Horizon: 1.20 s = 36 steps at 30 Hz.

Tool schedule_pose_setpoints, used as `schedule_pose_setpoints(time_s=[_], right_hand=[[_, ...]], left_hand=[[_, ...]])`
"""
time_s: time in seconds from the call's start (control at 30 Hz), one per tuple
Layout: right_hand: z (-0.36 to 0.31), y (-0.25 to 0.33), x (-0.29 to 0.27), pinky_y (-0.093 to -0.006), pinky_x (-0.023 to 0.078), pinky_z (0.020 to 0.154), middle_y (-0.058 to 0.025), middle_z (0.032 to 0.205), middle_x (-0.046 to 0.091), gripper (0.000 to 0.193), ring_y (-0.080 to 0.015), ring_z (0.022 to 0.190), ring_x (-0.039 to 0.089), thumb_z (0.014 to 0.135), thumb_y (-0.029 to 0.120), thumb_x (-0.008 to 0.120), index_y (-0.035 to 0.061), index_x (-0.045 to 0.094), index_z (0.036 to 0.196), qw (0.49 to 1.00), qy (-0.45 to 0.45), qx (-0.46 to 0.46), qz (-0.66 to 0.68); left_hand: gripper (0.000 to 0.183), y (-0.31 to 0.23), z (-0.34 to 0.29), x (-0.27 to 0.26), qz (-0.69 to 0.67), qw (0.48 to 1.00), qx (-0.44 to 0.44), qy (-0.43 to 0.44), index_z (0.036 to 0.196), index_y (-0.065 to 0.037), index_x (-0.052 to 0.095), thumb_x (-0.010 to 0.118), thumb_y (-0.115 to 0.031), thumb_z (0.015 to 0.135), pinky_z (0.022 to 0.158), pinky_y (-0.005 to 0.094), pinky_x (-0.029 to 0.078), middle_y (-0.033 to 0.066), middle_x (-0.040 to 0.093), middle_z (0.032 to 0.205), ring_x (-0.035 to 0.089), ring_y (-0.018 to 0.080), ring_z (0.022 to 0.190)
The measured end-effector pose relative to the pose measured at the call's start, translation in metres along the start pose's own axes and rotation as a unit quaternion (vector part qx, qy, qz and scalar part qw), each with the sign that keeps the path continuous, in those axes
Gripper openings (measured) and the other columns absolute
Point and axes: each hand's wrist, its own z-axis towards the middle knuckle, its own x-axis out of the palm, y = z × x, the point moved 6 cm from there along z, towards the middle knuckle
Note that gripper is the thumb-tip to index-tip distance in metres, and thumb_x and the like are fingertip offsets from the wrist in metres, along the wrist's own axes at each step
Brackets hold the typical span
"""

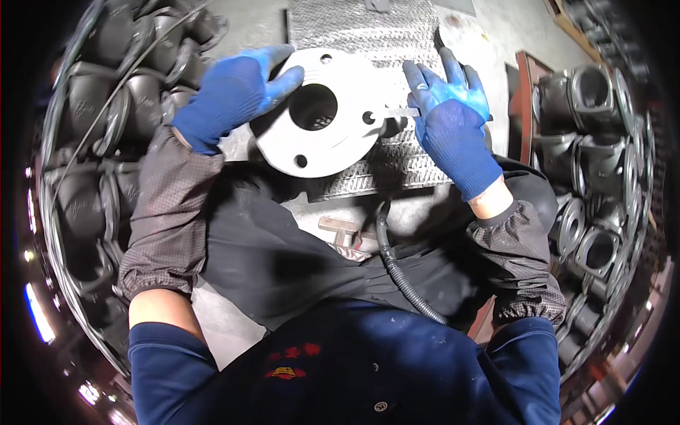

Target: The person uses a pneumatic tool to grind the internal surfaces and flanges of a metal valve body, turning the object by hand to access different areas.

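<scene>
A pale round metal flange (340, 145), with a large centre hole and smaller bolt holes, is tilted up in front of me. My left hand (244, 88), in a blue glove with a dark-tipped coating, grips its upper left rim. Fingers lie across the face beside the centre hole. To the right, my right hand (453, 106), also gloved, has its fingers spread and stretched away from me. A narrow flat metal strip (405, 112) runs from near the flange's right bolt hole to this hand and passes out of sight beneath it. How the palm meets the strip is hidden.
A textured metallic mat or plate (340, 28) lies under the flange. Dark cast pipe fittings fill a wire-edged container (88, 92) on the left and a stack (591, 88) on the right. A corrugated hose (397, 269) crosses between my legs, near a small wooden piece (338, 225).
</scene>
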Motion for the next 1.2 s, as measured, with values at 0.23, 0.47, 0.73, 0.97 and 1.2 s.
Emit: schedule_pose_setpoints(time_s=[0.23, 0.47, 0.73, 0.97, 1.2], right_hand=[[-0.035, -0.042, 0.066, -0.0324, 0.051, 0.069, -0.0114, 0.105, 0.062, 0.047, -0.0216, 0.087, 0.063, 0.085, 0.001, 0.045, 0.0108, 0.045, 0.131, 0.927, -0.044, 0.09, 0.362], [-0.023, -0.03, 0.069, -0.0214, 0.049, 0.056, -0.0112, 0.094, 0.061, 0.032, -0.0105, 0.078, 0.059, 0.093, 0.014, 0.046, -0.0004, 0.049, 0.121, 0.652, 0.066, 0.221, 0.723], [-0.028, -0.034, 0.057, -0.0257, 0.051, 0.067, -0.0089, 0.095, 0.063, 0.033, -0.0148, 0.082, 0.061, 0.095, 0.022, 0.047, -0.002, 0.052, 0.117, 0.673, 0.076, 0.262, 0.687], [-0.035, -0.034, 0.066, -0.0296, 0.045, 0.088, -0.0169, 0.109, 0.06, 0.037, -0.0219, 0.102, 0.057, 0.093, 0.02, 0.039, -0.0032, 0.053, 0.118, 0.769, 0.088, 0.128, 0.62], [-0.035, -0.035, 0.037, -0.0269, 0.052, 0.069, -0.0142, 0.093, 0.064, 0.038, -0.0178, 0.082, 0.064, 0.091, 0.023, 0.04, -0.0051, 0.054, 0.114, 0.895, 0.025, 0.004, 0.444]], left_hand=[[0.05, 0.041, -0.039, 0.024, -0.157, 0.977, -0.127, -0.072, 0.118, 0.003, 0.054, 0.058, -0.037, 0.088, 0.085, 0.033, 0.046, 0.02, 0.063, 0.105, 0.061, 0.0237, 0.096], [0.06, 0.053, -0.026, 0.042, -0.365, 0.905, -0.218, 0.008, 0.111, 0.003, 0.059, 0.049, -0.052, 0.088, 0.075, 0.0291, 0.049, 0.013, 0.065, 0.097, 0.062, 0.0177, 0.084], [0.053, 0.01, -0.024, 0.041, -0.378, 0.913, -0.146, -0.039, 0.111, 0.005, 0.058, 0.056, -0.042, 0.087, 0.077, 0.0289, 0.051, 0.0145, 0.065, 0.097, 0.063, 0.0191, 0.086], [0.041, -0.077, -0.024, 0.035, -0.273, 0.96, -0.057, 0.004, 0.098, 0.002, 0.064, 0.063, -0.036, 0.084, 0.058, 0.0262, 0.048, 0.0079, 0.063, 0.073, 0.057, 0.0111, 0.061], [0.037, -0.097, -0.015, 0.034, -0.235, 0.969, 0.06, -0.049, 0.097, 0.001, 0.065, 0.062, -0.033, 0.083, 0.047, 0.023, 0.046, 0.0082, 0.062, 0.068, 0.054, 0.008, 0.049]])
